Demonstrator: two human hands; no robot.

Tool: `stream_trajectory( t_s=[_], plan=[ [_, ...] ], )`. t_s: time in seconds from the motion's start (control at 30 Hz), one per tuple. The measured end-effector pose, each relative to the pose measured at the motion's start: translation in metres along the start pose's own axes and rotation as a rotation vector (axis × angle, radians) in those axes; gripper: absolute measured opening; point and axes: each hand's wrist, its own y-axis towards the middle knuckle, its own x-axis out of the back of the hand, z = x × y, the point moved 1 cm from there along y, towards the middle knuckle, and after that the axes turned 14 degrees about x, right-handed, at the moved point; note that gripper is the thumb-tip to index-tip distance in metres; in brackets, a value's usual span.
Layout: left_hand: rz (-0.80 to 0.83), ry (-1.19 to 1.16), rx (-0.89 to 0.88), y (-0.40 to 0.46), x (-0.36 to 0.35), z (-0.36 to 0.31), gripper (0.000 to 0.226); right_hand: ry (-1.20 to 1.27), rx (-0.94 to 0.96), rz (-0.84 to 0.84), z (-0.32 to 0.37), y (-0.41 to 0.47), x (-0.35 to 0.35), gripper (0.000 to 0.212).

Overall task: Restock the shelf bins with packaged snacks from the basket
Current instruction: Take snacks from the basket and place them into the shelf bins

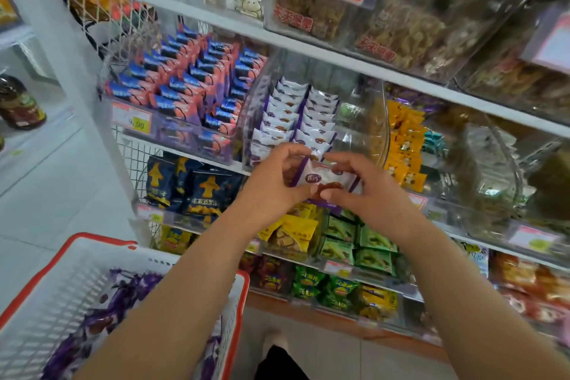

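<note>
Snack packet point(324, 177) pinched lengthwise between left hand point(271, 185) and right hand point(367, 191), just below clear bin point(364, 133).

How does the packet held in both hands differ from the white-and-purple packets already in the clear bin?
The held packet lies flat, pinched by the left hand and right hand; the binned packets stand on edge in two tidy rows. The held one is in front of the clear bin, not inside. Both share white wrappers with purple trim.
</note>
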Motion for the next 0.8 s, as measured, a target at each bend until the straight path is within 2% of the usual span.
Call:
stream_trajectory(
  t_s=[0.1, 0.2, 0.3, 0.37, 0.43, 0.57, 0.7, 0.8],
  plan=[
    [0.022, 0.025, -0.039, 0.009, -0.002, -0.015, 0.047, -0.080, -0.017, -0.009, 0.000, 0.017, 0.015, 0.039],
    [0.008, 0.230, -0.124, 0.025, -0.001, -0.030, 0.047, -0.022, -0.006, -0.090, -0.008, 0.024, 0.021, 0.037],
    [0.024, 0.303, -0.198, 0.051, 0.001, -0.046, 0.051, -0.062, -0.007, -0.309, -0.022, 0.025, 0.029, 0.018],
    [-0.007, 0.326, -0.201, 0.080, 0.003, -0.053, 0.050, -0.154, -0.006, -0.442, -0.035, 0.023, 0.038, 0.014],
    [-0.057, 0.382, -0.204, 0.115, 0.001, -0.058, 0.049, -0.194, -0.037, -0.480, -0.052, 0.023, 0.044, 0.019],
    [-0.106, 0.372, -0.117, 0.178, -0.018, -0.059, 0.055, -0.086, -0.084, -0.494, -0.075, 0.019, 0.035, 0.027],
    [-0.080, 0.226, -0.013, 0.219, -0.040, -0.060, 0.063, -0.063, -0.053, -0.457, -0.089, 0.010, 0.023, 0.040],
    [-0.081, 0.284, 0.023, 0.234, -0.053, -0.065, 0.059, -0.097, 0.021, -0.418, -0.096, 0.007, 0.019, 0.045]
  ],
)
